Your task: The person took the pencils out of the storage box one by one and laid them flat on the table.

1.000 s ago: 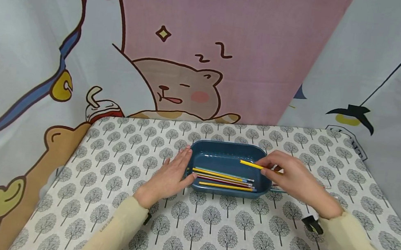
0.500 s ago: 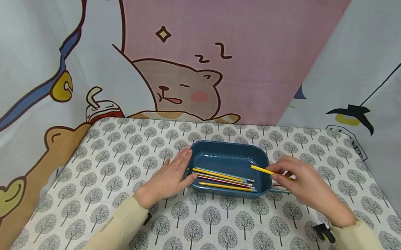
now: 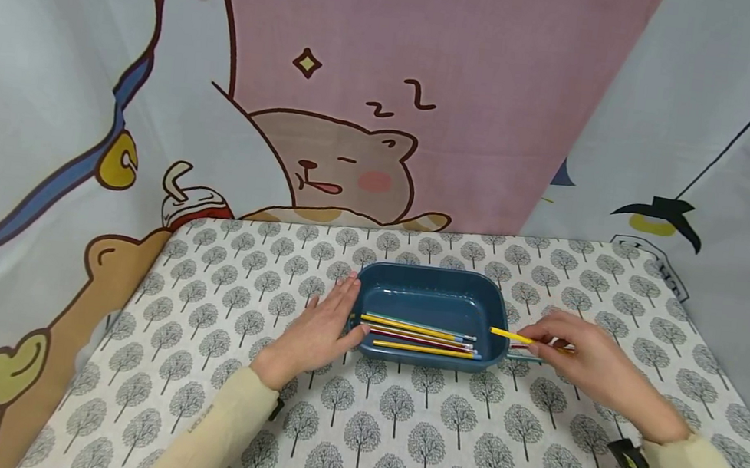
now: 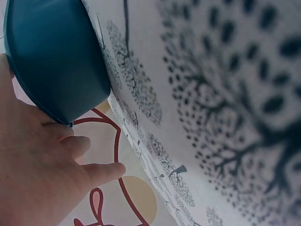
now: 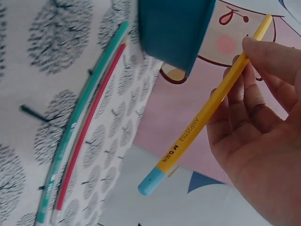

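The right hand (image 3: pixel 586 356) pinched a yellow pencil (image 5: pixel 202 115) — likely light, stiff, best held mid-way; the straight-fingered left hand (image 3: pixel 309 335) touched the box (image 3: pixel 419 359).

Tree-print tablecloth (image 3: pixel 393 441), pink-and-white cartoon backdrop (image 3: pixel 364 86)

The yellow pencil (image 5: pixel 202 113), printed in dark letters, slants between the thumb and right fingers (image 5: pixel 256 101); its short plain end pokes out past the fingertips at the box's edge, while the longer part, tipped light blue, runs back by the palm. The box (image 3: pixel 430 302), dark blue-green, oblong and round-cornered, stands upright, its far end touched by the left fingers (image 3: pixel 342 296). Inside, nearest the left thumb, several other pencils (image 3: pixel 424 349) lie roughly lengthwise.
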